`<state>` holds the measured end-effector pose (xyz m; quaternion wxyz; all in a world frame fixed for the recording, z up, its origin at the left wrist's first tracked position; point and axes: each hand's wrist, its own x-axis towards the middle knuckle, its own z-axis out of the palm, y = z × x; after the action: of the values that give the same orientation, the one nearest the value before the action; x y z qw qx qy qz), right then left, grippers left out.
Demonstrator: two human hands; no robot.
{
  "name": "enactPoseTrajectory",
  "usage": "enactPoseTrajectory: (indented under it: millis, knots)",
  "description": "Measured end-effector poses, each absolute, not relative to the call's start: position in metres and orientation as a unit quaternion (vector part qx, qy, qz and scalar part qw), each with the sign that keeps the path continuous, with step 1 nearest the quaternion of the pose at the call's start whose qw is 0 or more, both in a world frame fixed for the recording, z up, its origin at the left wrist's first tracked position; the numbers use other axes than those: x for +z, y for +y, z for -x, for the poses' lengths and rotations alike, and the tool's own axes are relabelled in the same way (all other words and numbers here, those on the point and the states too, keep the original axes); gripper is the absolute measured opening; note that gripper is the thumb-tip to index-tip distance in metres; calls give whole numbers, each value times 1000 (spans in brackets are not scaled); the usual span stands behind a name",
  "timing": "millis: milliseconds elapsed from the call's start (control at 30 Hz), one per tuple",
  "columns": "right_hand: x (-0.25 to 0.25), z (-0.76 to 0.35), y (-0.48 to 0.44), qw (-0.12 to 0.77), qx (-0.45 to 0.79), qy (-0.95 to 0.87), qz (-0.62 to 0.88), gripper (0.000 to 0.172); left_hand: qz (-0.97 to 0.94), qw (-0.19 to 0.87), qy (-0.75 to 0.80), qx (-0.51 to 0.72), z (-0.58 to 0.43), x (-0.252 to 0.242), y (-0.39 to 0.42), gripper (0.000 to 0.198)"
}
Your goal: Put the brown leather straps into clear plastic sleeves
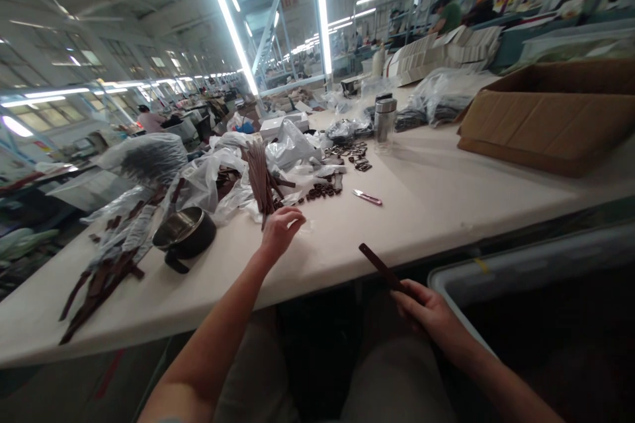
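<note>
A long white work table point(436, 225) is spread across the view, and a cardboard box point(546, 122) is set on its far right, cut off by the frame edge. A grey plastic bin point(476, 263) is placed below the table edge at right, its inside lost in shadow. Clear plastic bags point(292, 149) are heaped mid-table, and a bundle of brown straps point(258, 175) is propped among them. A dark brown strap point(381, 266) is gripped in the right hand point(429, 314), its lower end hidden by the fingers. The left hand point(280, 231) is held half open just beside the bundle; whether the table is touched cannot be told. A dark pot point(184, 241), scattered metal buckles point(323, 190) and a small pink-handled cutter point(368, 197) are laid nearby.
</note>
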<state>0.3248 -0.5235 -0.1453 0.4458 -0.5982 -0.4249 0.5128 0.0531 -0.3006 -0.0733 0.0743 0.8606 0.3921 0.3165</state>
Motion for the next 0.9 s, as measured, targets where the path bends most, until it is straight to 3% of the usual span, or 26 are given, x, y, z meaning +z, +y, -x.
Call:
enactPoseTrajectory:
  millis: [100,333,667,767,900]
  knots:
    - [-132,-319,-527,470,543,-386,578,48,-861,21,332,384,-27,-72,-344,14]
    - [-115,-275,-517,447,599,-388,539,47,-886,-30,284,366,19,-86,-442,14]
    - [-96,-177,-456,372,533,-568,504,31,-909,-39,283,304,23,-97,-473,22]
    - [-100,-161,-448,371,492,-600,510,20,-906,18,289,308,21,-101,-473,24]
    - [-102,-163,-445,374,487,-609,502,22,-793,226,415,384,21,-108,-481,20]
